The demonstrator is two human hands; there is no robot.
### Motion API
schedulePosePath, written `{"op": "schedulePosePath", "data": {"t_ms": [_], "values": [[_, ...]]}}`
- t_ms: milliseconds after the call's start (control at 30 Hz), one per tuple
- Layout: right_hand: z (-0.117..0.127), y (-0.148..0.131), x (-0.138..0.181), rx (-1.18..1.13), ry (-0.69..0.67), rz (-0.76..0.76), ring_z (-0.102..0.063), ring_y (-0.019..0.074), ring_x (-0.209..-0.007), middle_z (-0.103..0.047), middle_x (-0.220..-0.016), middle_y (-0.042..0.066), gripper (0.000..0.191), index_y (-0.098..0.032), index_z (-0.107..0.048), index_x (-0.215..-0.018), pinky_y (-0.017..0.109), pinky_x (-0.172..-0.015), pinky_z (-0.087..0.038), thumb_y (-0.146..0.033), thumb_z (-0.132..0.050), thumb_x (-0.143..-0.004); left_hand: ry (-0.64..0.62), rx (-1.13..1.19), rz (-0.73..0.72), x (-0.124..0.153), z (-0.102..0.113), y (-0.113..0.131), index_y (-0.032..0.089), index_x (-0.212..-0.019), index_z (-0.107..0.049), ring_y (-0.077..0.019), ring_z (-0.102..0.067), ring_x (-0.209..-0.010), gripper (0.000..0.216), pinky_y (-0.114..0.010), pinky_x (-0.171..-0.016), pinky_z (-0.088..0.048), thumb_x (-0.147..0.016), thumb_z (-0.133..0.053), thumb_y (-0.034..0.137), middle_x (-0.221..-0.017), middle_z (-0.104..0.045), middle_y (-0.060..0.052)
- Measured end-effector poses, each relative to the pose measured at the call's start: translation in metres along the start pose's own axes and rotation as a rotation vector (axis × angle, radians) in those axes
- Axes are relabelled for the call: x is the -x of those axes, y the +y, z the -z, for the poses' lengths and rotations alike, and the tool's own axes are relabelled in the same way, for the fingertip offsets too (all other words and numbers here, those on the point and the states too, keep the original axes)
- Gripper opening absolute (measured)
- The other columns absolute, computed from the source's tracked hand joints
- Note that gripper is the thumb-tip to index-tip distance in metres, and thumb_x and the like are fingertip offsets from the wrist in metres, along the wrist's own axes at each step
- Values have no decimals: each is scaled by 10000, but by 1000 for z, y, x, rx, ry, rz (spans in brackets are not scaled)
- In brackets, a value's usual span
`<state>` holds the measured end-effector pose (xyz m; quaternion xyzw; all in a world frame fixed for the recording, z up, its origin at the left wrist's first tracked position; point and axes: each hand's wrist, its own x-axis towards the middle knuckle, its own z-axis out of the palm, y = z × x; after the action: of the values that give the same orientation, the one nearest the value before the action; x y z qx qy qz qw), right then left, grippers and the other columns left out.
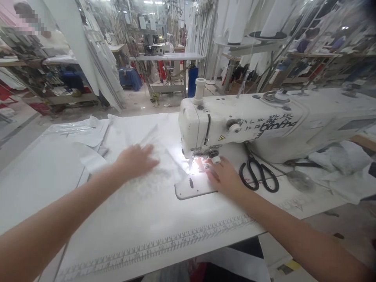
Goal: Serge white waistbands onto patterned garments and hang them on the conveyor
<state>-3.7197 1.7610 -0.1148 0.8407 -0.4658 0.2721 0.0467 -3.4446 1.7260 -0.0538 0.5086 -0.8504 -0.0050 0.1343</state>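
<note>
My left hand is over a white fabric piece on the table, left of the sewing machine. Its fingers look stretched and apart, though motion blurs them and the cloth. My right hand is at the needle area, to the right of the brightly lit presser foot. The machine head hides part of its fingers, and whether they pinch the cloth does not show. Below the needle lies the metal needle plate. Black-handled scissors rest to the right of my right hand.
More white cloth is heaped at the right, beyond the scissors. Further white pieces lie at the left, near a clear plastic sheet. A printed ruler scale runs along the table's front edge. Other workstations and people are in the background.
</note>
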Motion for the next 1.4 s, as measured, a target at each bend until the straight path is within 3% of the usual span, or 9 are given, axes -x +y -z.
{"op": "schedulePosePath", "data": {"t_ms": [100,233,333,433,500,567,700,933,1400], "values": [[6,-4,1,12,-15,8,-449,282,-930,-537,-980,140,290,-117,-497,-1071,418,-757,-403,-261,-405,-837,-135,-133,102,58,-2,23,103,-798,-590,-173,-510,-415,504,-276,-386,-384,-784,-364,554,-542,-550,-80],[13,-24,3,-62,-155,57,-433,268,-1020,-500,-1134,133,420,-120,-421,-1197,424,-847,-382,-341,-428,-839,-435,-352,247,103,1,61,137,-672,-558,-236,-502,-382,531,-316,-342,-341,-789,-278,572,-441,-485,-74],[11,-38,9,-87,-210,111,-358,260,-1142,-438,-1239,126,475,-118,-405,-1225,432,-930,-337,-386,-437,-834,-414,-93,216,86,5,79,165,-743,-540,-211,-536,-468,466,-328,-410,-404,-830,-251,520,-554,-540,-64],[8,-45,20,-73,-244,133,-318,262,-1188,-414,-1271,135,504,-92,-395,-1242,445,-969,-302,-390,-430,-836,-255,278,51,56,-7,82,205,-1097,-466,-186,-576,-849,384,-317,-660,-491,-868,-266,440,-1096,-538,-81],[9,-48,26,-66,-251,135,-301,269,-1204,-393,-1287,150,530,-72,-376,-1257,451,-976,-293,-386,-431,-833,-204,344,-33,41,-24,78,223,-1254,-337,-210,-407,-1152,437,-357,-888,-416,-870,-295,427,-1317,-367,-62],[12,-47,30,-71,-256,148,-296,276,-1207,-391,-1289,152,530,-73,-376,-1258,459,-979,-285,-381,-433,-830,-227,265,-81,35,-39,70,223,-1312,-268,-266,-194,-1277,503,-469,-991,-275,-862,-314,443,-1385,-269,-55],[19,-35,22,-99,-231,159,-371,258,-1132,-506,-1162,114,413,-107,-471,-1162,434,-968,-296,-354,-434,-833,-307,131,-132,34,-50,63,292,-1341,-206,-344,-65,-1290,515,-589,-928,-243,-864,-292,464,-1428,-150,-30],[6,-17,2,-120,-211,224,-410,251,-1055,-523,-1090,108,364,-124,-483,-1124,423,-896,-343,-325,-453,-822,-211,187,-259,27,-48,67,200,-1258,-382,-232,-302,-1216,443,-422,-981,-300,-864,-344,400,-1321,-377,-62],[1,-14,-2,-26,-238,181,-417,260,-1078,-519,-1159,101,400,-130,-475,-1173,456,-885,-357,-340,-451,-834,-192,176,-272,14,-53,57,196,-1276,-352,-241,-273,-1237,500,-419,-993,-284,-822,-424,394,-1330,-362,-64]]}}
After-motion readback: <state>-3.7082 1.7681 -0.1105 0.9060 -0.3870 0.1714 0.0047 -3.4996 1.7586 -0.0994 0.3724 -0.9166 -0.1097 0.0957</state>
